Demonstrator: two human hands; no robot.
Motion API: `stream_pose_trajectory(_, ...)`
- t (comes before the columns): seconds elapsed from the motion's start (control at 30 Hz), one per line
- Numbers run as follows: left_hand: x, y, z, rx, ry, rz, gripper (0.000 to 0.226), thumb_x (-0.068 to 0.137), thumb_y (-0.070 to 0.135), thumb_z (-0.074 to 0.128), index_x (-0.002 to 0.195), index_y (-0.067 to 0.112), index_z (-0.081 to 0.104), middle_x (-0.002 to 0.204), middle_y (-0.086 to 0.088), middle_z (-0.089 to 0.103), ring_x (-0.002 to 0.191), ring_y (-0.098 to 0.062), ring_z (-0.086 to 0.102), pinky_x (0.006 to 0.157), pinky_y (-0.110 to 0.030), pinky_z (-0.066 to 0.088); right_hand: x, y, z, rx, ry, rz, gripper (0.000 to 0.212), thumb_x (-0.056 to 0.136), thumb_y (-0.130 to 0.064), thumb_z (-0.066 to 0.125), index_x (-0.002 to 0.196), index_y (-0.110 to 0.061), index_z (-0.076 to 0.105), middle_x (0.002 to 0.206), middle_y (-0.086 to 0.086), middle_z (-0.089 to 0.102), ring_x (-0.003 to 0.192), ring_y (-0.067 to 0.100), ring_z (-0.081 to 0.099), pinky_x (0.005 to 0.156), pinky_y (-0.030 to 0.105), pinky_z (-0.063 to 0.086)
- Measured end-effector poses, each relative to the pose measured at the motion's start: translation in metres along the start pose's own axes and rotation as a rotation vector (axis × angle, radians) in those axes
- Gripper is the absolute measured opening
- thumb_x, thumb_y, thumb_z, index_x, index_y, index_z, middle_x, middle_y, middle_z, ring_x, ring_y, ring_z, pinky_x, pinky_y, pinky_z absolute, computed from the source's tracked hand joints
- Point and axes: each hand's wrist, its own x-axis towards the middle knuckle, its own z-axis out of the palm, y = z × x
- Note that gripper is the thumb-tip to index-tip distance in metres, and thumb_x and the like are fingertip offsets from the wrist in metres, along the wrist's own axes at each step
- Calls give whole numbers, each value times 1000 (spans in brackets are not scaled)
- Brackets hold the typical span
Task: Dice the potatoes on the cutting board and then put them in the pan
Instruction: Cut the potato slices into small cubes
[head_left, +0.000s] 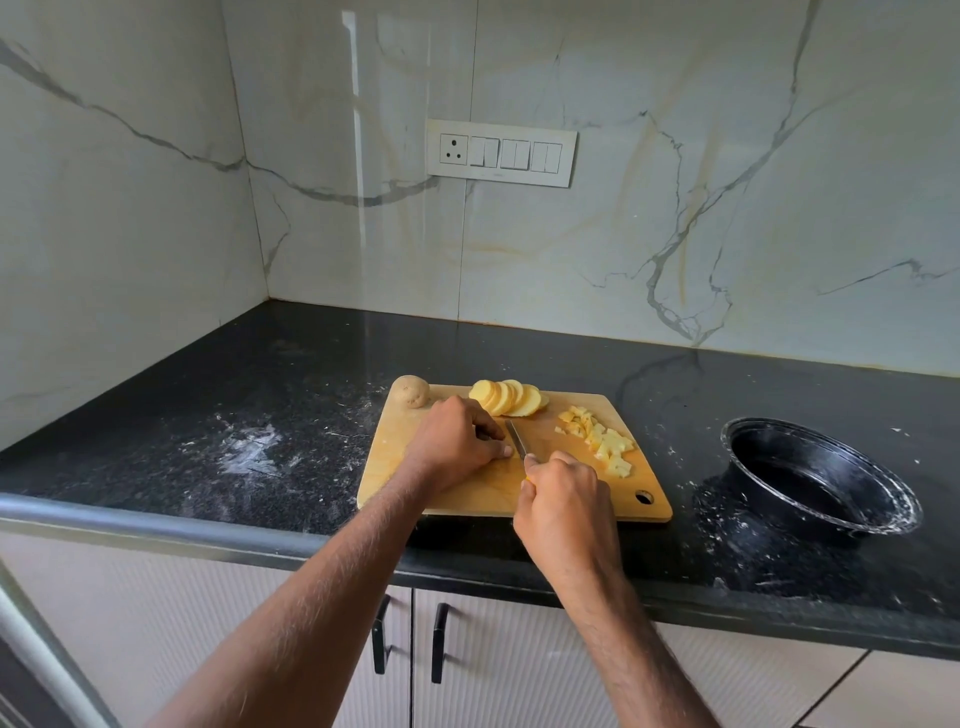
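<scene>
My right hand (563, 496) grips the knife (517, 439) to chop. My left hand (457, 436) curls down on a hidden bit, keeping it steady. Diced potato (602, 439) waits on the cutting board (467, 499); slices (511, 397) lie farther. The pan (821, 480) sits by the tabletop's right edge.

You have one view only, from the head camera: it looks forward and down over your forearms at the counter (291, 374), close to the cutting board (467, 493), wide enough to take in the marble wall (675, 156) and cabinet doors (519, 675) below.
</scene>
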Motion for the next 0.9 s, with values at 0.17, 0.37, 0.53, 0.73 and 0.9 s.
stream_pose_trajectory(0.17,0,2,-1,15,-10,-4,25,76,35,85,98,22,81,97,8,75,82,-5,64,69,-16,46,-3,1,-1,-4,-11,-9,28,101,-22,57,126,-17,68,100,-5,63,79,11,63,64,23,58)
stream_pose_trajectory(0.37,1,1,-1,12,-19,-8,27,76,36,85,99,22,81,98,8,75,80,-3,61,67,-14,40,3,4,-6,9,-35,-26,23,98,-21,61,118,-14,71,98,-3,66,81,11,64,68,24,58)
stream_pose_trajectory(0.53,3,0,-2,-16,-22,-2,23,75,33,87,95,22,82,97,8,74,87,-8,62,80,-28,52,13,3,-2,5,-73,-35,18,94,-17,66,111,-15,72,97,-2,67,80,11,64,68,27,60)
stream_pose_trajectory(0.73,1,2,-1,-12,-6,-11,22,74,32,87,93,24,82,96,10,74,87,-7,63,81,-29,53,16,3,5,24,-83,-30,16,95,-17,64,108,-17,72,93,-5,63,73,8,61,62,25,58)
stream_pose_trajectory(0.9,1,4,-1,-26,-19,-70,22,73,31,88,93,24,81,91,10,75,76,-2,62,63,-11,40,6,4,1,13,-86,-40,11,95,-14,63,102,-14,71,89,-4,62,71,10,62,62,27,59)
